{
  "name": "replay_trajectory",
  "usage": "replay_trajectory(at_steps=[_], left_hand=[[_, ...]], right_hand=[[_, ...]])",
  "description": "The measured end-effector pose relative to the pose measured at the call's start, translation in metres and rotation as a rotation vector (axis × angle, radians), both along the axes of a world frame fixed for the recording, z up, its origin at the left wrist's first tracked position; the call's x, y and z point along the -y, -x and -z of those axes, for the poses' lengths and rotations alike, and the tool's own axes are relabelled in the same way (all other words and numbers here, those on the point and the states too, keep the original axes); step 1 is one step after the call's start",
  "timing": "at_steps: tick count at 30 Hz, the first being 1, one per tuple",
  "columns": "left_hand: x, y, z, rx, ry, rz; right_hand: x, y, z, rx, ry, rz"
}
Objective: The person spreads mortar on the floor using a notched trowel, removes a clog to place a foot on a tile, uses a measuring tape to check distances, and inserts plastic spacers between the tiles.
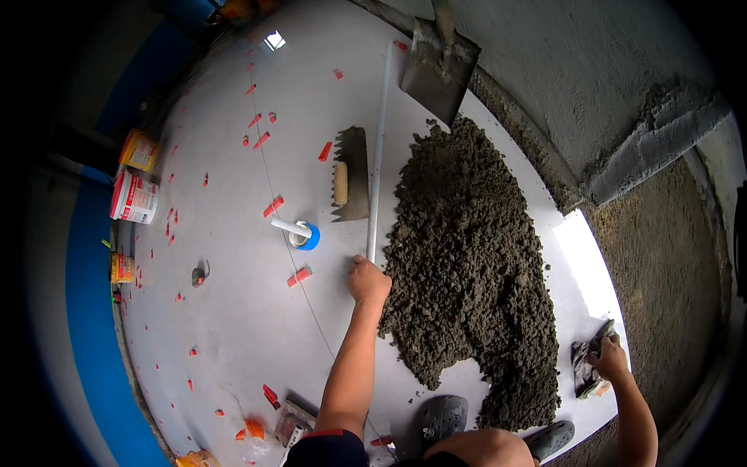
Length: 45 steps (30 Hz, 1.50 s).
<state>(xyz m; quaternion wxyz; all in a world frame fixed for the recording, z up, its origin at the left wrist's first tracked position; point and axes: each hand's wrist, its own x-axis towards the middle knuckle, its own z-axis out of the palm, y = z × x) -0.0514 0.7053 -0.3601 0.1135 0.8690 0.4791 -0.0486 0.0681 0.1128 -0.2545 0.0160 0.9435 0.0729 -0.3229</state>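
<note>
My left hand [369,282] is closed in a fist at the near end of a long pale straight bar [379,148] lying on the glossy floor. The fingers hide the bar's end. Over on the right, my right hand [611,361] is closed on a crumpled grey rag [583,366], pressed to the floor near the slab's edge. Between my hands spreads a heap of dark crumbly mortar [471,257]. A notched trowel [355,175] with a wooden handle lies left of the bar. Beyond the heap rests a shovel blade [442,74].
Red levelling wedges [299,277] line the joints on the left, around a blue tape roll [310,236]. White and yellow buckets [135,197] stand by the blue wall. Rough screed [661,257] drops away at right. My shoes [445,416] are beside the mortar.
</note>
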Motion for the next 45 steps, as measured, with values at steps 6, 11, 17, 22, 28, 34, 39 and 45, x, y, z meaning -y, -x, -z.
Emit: replay_trajectory(at_steps=[6,11,17,22,28,34,39,45], left_hand=[[0.001,-0.025,-0.028,0.120,-0.079,0.058],[-0.018,-0.057,-0.016,-0.077,0.073,0.041],[-0.036,-0.055,0.021,-0.100,-0.001,-0.020],[-0.029,-0.065,0.011,-0.024,-0.012,-0.030],[-0.078,0.024,0.001,0.430,0.391,-0.270],[-0.013,0.138,-0.138,1.007,0.646,-0.376],[0.025,0.280,-0.172,1.071,0.279,-0.606],[0.049,0.352,-0.143,0.559,-0.098,-0.903]], right_hand=[[0.024,0.007,0.014,0.111,-0.093,-0.068],[0.025,0.003,0.018,0.108,-0.057,-0.057],[0.015,-0.012,0.028,0.068,-0.072,-0.038],[0.022,-0.010,0.018,0.123,-0.114,0.020],[0.014,-0.001,0.021,0.078,-0.273,0.034],[0.076,-0.009,0.026,0.116,-0.281,0.038],[0.021,-0.006,-0.012,0.308,-0.101,-0.054],[0.043,0.021,0.010,0.142,-0.071,-0.260]])
